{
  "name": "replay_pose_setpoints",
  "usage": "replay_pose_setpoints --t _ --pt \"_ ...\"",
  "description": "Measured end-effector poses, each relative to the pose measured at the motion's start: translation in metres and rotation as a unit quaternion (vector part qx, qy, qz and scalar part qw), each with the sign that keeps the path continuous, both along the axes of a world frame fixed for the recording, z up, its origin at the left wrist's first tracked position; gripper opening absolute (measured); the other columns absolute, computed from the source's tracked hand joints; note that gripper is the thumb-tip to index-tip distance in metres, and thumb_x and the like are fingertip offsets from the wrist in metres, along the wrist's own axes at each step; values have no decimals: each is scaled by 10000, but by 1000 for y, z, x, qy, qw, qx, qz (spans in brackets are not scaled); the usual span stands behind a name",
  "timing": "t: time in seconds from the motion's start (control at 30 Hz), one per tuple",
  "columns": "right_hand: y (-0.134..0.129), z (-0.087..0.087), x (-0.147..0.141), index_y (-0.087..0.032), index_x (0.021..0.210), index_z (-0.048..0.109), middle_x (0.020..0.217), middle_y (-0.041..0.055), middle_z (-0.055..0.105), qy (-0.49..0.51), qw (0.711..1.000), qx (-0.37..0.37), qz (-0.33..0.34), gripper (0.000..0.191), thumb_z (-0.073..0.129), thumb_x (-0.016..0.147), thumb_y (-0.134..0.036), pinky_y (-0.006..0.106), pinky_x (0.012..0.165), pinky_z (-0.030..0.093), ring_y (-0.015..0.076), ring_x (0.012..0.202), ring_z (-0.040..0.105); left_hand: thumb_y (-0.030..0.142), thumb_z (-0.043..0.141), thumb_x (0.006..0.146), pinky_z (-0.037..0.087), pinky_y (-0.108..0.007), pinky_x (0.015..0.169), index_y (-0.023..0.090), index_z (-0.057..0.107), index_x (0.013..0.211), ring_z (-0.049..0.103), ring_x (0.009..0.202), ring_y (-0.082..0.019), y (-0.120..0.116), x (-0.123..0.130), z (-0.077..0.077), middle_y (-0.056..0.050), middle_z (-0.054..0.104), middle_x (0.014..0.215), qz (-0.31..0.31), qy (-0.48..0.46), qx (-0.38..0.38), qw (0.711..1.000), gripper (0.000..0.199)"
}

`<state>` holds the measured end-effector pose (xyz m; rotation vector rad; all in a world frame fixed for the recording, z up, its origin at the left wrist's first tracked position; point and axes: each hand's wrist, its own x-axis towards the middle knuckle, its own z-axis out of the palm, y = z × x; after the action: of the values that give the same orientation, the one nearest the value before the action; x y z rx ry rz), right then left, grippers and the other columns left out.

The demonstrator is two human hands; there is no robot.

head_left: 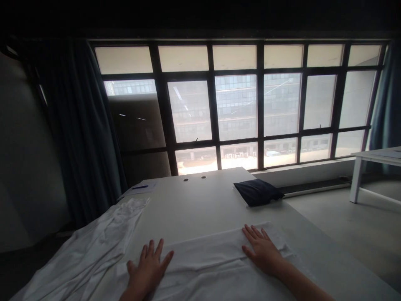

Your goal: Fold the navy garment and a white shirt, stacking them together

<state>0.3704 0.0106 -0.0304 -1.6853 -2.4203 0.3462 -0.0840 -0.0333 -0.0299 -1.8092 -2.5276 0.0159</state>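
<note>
Table [194, 205] extends beyond cloth [213, 255] under left hand [147, 269], right hand [263, 253].

No text, label, brand, number or sign can be read. The paper [147, 189] at the far left of the surface [194, 209] shows too small and dim to tell whether it bears any writing.
</note>
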Motion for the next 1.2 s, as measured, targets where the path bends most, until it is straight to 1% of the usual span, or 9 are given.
replay_pose_setpoints --t 0.2,0.27,0.37,0.47,0.53,0.83,0.93,1.07,1.2 --pt "0 -1 0 -219 1596 261 1663 42 201 7 1000 5 1 778 286 965 -675 545 1234 55 307 1536 158 648 388 919 76 -706 1169 154 406 1533 214 1518 -406 -3 1 4 -219 345 1607 -14 79 105 991 789" --pt "0 -2 0 -220 1594 264 1660 47 209 9 1000 7 0 775 289 966 -673 551 1233 53 308 1535 163 516 405 967 112 -618 1220 171 459 1508 213 1528 -358 -8 14 12 -165 330 1628 -110 98 174 974 644" --pt "1 -4 1 -222 1594 261 1660 49 209 12 1000 11 2 770 296 968 -668 551 1234 50 302 1535 164 431 401 1021 235 -470 1243 308 403 1536 248 1527 -272 -19 47 18 -32 257 1667 -317 67 213 922 530" --pt "2 -6 1 -220 1592 262 1661 47 207 11 1000 14 2 766 307 968 -660 550 1234 65 297 1535 165 562 480 990 290 -469 1232 383 244 1583 274 1515 -291 -31 85 13 -10 204 1671 -498 31 143 855 663" --pt "2 -7 1 -222 1591 265 1660 48 210 10 1000 15 2 764 308 968 -663 552 1233 75 297 1534 172 612 478 979 325 -495 1213 412 178 1590 304 1499 -303 -36 102 11 -25 217 1655 -558 7 77 826 710" --pt "13 -9 21 -294 1584 273 1662 38 212 -15 1000 15 10 730 225 979 -698 581 1222 77 305 1534 163 749 384 937 231 -736 1150 479 59 1574 193 1503 -399 -39 103 26 -19 148 1658 -478 -65 -54 874 764" --pt "24 -13 48 -299 1585 270 1664 22 206 -54 998 6 -41 659 200 1005 -605 631 1204 73 316 1535 148 780 407 907 174 -787 1132 442 -29 1573 181 1504 -423 -37 103 19 -39 157 1660 -458 -88 -72 882 865" --pt "37 -15 86 -295 1576 307 1658 34 237 -119 982 22 -145 600 251 1005 -470 752 1138 49 375 1530 125 786 415 899 131 -856 1077 480 23 1558 155 1496 -466 -35 102 8 -28 125 1658 -438 -91 -76 891 826" --pt "33 3 81 -195 1536 411 1655 104 239 -147 966 94 -190 611 379 960 -395 744 1143 14 389 1531 106 765 410 916 194 -828 1092 514 35 1540 201 1491 -447 -33 101 3 -7 149 1647 -442 -74 -54 892 770"
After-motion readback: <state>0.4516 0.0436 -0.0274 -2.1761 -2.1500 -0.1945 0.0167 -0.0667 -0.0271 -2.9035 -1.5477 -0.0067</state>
